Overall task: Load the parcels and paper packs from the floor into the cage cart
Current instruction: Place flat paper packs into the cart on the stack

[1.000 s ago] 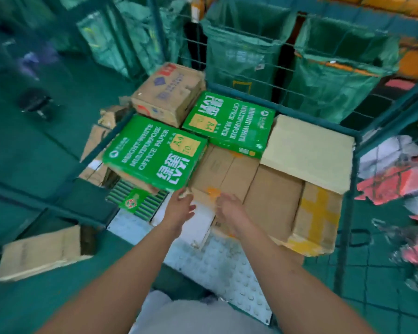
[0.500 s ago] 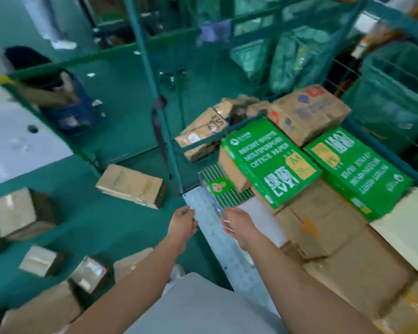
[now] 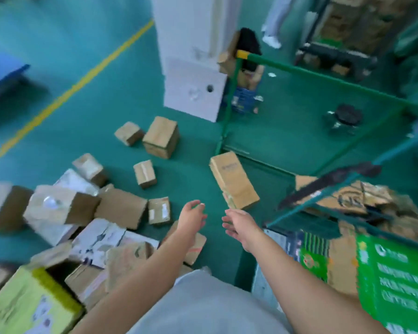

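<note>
The green paper pack (image 3: 393, 280) is blurred and cut off at right.

The green floor (image 3: 82, 116) has a yellow line (image 3: 65, 92) across it. Many brown boxes (image 3: 161, 137) lie scattered on it, and one long box (image 3: 233, 180) lies near the cart.

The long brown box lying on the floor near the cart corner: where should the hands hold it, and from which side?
Probably by its two long sides, coming from above at the near end. The long brown box lies flat, its narrow end towards both empty hands, left and right.
</note>
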### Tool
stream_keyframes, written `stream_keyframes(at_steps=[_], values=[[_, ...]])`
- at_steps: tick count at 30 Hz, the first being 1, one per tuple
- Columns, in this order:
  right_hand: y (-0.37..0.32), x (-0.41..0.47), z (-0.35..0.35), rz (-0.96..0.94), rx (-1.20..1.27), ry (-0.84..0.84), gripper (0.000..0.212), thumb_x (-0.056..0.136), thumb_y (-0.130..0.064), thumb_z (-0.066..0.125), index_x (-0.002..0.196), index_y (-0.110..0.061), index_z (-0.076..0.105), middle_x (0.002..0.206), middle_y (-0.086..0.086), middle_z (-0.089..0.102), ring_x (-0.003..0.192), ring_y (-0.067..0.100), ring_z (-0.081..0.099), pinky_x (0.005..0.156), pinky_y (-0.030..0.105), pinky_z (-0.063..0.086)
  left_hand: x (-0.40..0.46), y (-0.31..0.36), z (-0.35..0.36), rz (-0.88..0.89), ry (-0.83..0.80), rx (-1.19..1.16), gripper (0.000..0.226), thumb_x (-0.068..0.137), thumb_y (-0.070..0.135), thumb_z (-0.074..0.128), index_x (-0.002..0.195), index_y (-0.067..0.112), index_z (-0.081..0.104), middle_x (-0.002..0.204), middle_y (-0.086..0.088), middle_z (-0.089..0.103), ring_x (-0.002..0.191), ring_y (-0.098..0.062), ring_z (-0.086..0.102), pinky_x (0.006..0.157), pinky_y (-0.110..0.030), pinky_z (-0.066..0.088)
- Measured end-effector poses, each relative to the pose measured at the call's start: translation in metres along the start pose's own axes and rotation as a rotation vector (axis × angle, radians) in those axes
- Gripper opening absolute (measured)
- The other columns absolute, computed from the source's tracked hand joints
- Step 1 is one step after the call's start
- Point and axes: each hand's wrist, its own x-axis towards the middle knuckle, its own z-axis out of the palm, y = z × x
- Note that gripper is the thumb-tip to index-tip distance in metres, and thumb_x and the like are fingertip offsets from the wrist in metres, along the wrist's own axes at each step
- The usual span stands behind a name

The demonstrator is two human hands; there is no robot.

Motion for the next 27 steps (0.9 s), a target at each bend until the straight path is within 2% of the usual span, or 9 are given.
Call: stream_keyframes(at_steps=[3,6,7,10,12,17,21,24,27], values=[[-0.016,0.013,0.041,-0.013,-0.122,-0.1,0.011,0.105,-0.024,0.053,0.105,-0.02,0.063,0.102,0.003,0.068,0.086,0.018,0.063,0.07,0.027,0.052,0.002,0.001,-0.043,-0.013,0.11,-0.123,0.028,0.103,0.022,0.054,0.131,0.021,0.056,0.096,-0.003,0.064,0.08,-0.017,0.063,0.068,-0.029,0.05],[-0.028,0.018,0.099,0.007,-0.296,-0.261,0.011,0.105,-0.024,0.052,0.103,-0.02,0.062,0.102,0.004,0.065,0.087,0.019,0.06,0.068,0.026,0.05,0.001,-0.008,-0.095,-0.022,0.297,-0.28,0.027,0.103,0.019,0.056,0.13,0.018,0.058,0.104,-0.006,0.066,0.078,-0.016,0.064,0.059,-0.028,0.047],[-0.028,0.02,0.101,0.011,-0.298,-0.266,0.011,0.105,-0.024,0.052,0.103,-0.02,0.062,0.102,0.004,0.065,0.088,0.019,0.06,0.068,0.026,0.05,-0.001,-0.008,-0.096,-0.03,0.303,-0.291,0.026,0.103,0.02,0.057,0.129,0.018,0.058,0.107,-0.006,0.066,0.079,-0.016,0.065,0.06,-0.029,0.048],[-0.032,0.026,0.137,0.01,-0.438,-0.379,0.015,0.105,-0.025,0.052,0.109,-0.016,0.064,0.103,0.004,0.066,0.087,0.018,0.061,0.073,0.028,0.052,-0.005,-0.019,-0.121,-0.07,0.424,-0.433,0.023,0.104,0.02,0.057,0.126,0.018,0.057,0.107,-0.005,0.065,0.086,-0.019,0.066,0.08,-0.038,0.057],[-0.035,0.032,0.151,0.015,-0.519,-0.437,0.016,0.105,-0.027,0.053,0.111,-0.016,0.064,0.105,0.004,0.068,0.09,0.019,0.062,0.081,0.031,0.055,-0.008,-0.023,-0.127,-0.076,0.492,-0.508,0.023,0.103,0.02,0.058,0.126,0.019,0.058,0.107,-0.007,0.066,0.089,-0.022,0.065,0.086,-0.04,0.057],[-0.056,0.044,0.171,0.026,-0.669,-0.587,0.019,0.106,-0.026,0.052,0.116,-0.015,0.063,0.111,0.005,0.069,0.094,0.019,0.064,0.092,0.036,0.054,-0.011,-0.027,-0.123,-0.088,0.631,-0.688,0.024,0.102,0.016,0.055,0.125,0.018,0.057,0.103,-0.01,0.065,0.086,-0.024,0.063,0.086,-0.041,0.056],[-0.075,0.058,0.179,0.041,-0.737,-0.673,0.019,0.107,-0.026,0.051,0.118,-0.016,0.062,0.117,0.008,0.069,0.099,0.021,0.066,0.075,0.03,0.054,-0.021,-0.018,-0.105,-0.097,0.726,-0.774,0.022,0.104,0.014,0.052,0.126,0.018,0.056,0.095,-0.008,0.061,0.073,-0.017,0.056,0.066,-0.03,0.049],[-0.075,0.069,0.182,0.072,-0.806,-0.724,0.015,0.106,-0.024,0.052,0.111,-0.016,0.063,0.117,0.011,0.069,0.099,0.023,0.067,0.079,0.032,0.055,-0.027,-0.018,-0.088,-0.112,0.795,-0.821,0.019,0.106,0.019,0.052,0.124,0.022,0.055,0.104,-0.005,0.064,0.085,-0.016,0.061,0.07,-0.03,0.05],[-0.07,0.074,0.182,0.097,-0.868,-0.762,0.017,0.106,-0.024,0.051,0.114,-0.015,0.063,0.115,0.009,0.07,0.099,0.022,0.067,0.079,0.031,0.055,-0.034,-0.024,-0.074,-0.141,0.843,-0.85,0.022,0.106,0.021,0.052,0.128,0.023,0.054,0.11,-0.005,0.064,0.093,-0.018,0.063,0.077,-0.033,0.053]])
